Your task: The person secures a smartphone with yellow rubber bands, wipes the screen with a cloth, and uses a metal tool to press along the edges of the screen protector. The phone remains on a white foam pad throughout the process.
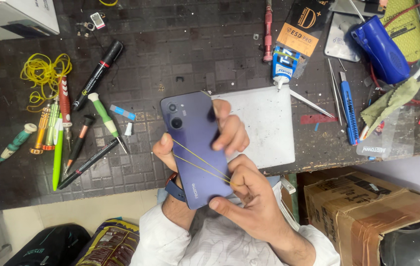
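My left hand [228, 132] holds a purple phone [192, 143] back side up above the table edge, with its fingers over the right edge and its thumb on the left edge. A thin yellow rubber band [201, 161] runs slantwise across the phone's lower back. My right hand [255, 203] sits just below the phone and pinches the band at the lower right corner, its index finger along the bottom edge. A dark watch [174, 188] is on my left wrist.
A white plate [266, 123] lies on the dark mat [180, 54] behind the phone. Several screwdrivers [104, 116], a black marker [97, 74] and loose yellow bands [42, 74] lie left. A glue tube [284, 66], blue bottle [380, 47], blue cutter [349, 111] and cardboard box [367, 212] are right.
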